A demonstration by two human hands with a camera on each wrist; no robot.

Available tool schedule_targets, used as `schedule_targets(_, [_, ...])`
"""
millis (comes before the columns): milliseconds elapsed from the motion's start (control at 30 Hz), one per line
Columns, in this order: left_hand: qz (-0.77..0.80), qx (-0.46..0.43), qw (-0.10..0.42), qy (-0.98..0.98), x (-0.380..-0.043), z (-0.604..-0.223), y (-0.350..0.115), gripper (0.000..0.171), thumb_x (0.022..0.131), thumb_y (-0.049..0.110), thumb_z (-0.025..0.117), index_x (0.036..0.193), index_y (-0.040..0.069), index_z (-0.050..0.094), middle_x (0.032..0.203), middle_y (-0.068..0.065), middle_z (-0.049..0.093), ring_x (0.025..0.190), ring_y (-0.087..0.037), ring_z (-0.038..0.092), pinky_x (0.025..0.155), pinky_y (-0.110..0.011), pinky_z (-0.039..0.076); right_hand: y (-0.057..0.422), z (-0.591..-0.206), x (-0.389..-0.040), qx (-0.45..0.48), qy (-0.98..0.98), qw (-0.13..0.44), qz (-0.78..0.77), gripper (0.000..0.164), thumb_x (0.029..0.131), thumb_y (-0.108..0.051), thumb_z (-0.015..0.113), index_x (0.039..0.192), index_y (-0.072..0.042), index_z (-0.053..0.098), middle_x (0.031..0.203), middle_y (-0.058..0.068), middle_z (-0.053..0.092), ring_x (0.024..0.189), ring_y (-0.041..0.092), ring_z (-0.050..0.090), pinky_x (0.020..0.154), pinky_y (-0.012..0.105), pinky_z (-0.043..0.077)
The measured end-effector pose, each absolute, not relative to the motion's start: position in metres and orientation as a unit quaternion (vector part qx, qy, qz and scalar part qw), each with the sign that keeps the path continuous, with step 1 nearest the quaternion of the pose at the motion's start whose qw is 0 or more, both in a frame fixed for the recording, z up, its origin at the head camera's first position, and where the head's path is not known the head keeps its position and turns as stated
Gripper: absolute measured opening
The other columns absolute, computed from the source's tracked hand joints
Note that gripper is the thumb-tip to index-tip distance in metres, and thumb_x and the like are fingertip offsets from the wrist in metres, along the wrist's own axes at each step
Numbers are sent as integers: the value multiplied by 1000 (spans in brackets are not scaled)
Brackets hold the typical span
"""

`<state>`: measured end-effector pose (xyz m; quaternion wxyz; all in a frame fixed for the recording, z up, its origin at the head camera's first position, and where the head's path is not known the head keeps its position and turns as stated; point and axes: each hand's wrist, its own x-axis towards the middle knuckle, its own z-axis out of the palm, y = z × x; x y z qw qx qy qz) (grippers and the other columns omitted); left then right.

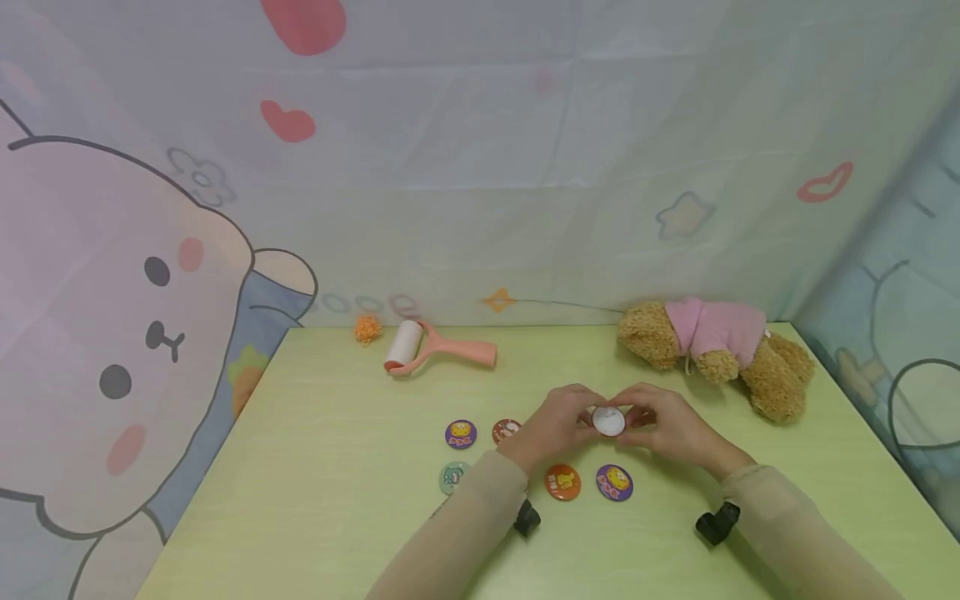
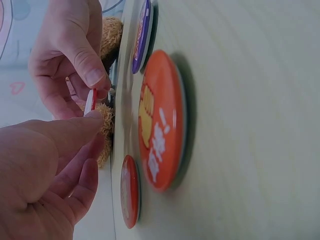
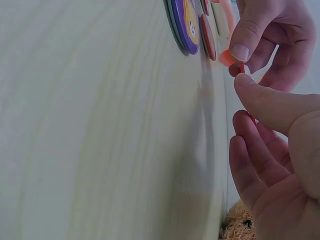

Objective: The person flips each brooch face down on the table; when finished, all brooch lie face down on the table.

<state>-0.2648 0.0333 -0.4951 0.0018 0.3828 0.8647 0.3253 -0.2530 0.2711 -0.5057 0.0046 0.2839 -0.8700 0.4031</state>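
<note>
Both hands meet above the table, pinching one small round badge point(image 1: 608, 421) between them. A white, plain-looking face of it shows in the head view, and its red edge point(image 2: 93, 100) appears in the left wrist view. My left hand point(image 1: 558, 422) grips the left side with thumb and fingers; my right hand point(image 1: 667, 425) pinches the right side. Just below them lie an orange badge point(image 1: 562, 482) and a purple badge point(image 1: 615, 482). Partly behind the left hand is a brown-red badge point(image 1: 506, 430). A green badge point(image 1: 452, 477) is partly covered by the left sleeve.
Another purple badge point(image 1: 461, 434) lies left of the hands. Toward the back are a peach-handled roller point(image 1: 450, 346) and a small orange fuzzy ball point(image 1: 367, 329). A teddy bear point(image 1: 716, 333) in pink lies at the back right, near the printed cloth point(image 1: 480, 208).
</note>
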Motion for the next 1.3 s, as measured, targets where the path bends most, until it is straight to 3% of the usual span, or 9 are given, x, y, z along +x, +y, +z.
schedule_targets(267, [336,374,13,864,-266,-495,34,37,94,6,80,129,8,71,126,-7,72,95,-10,71,82,-10,52,270,-505,-254,290,-871,14,397,42,82,-6,90,122,-10,74,112,2,70,88,11,69,78,31,62])
schedule_targets(667, [268,357,-1,895,-264,-493,34,38,94,22,82,130,17,71,121,4,76,114,-14,70,98,-23,52,270,-508,-254,296,-867,-12,402,51,83,-4,89,129,-5,68,117,10,71,92,18,71,80,34,61])
schedule_targets(933, [229,344,6,910,-263,-498,36,41,91,25,84,130,23,71,119,8,76,110,-11,70,93,-28,54,269,-511,-254,298,-874,-40,382,53,86,-8,88,133,-7,66,114,4,71,93,17,69,75,29,57])
schedule_targets(1300, [219,343,19,913,-264,-501,38,42,91,24,84,130,21,70,114,5,77,105,-11,70,87,-28,55,269,-510,-255,289,-881,-72,367,54,85,-9,88,134,-7,64,108,0,70,90,15,66,71,26,55])
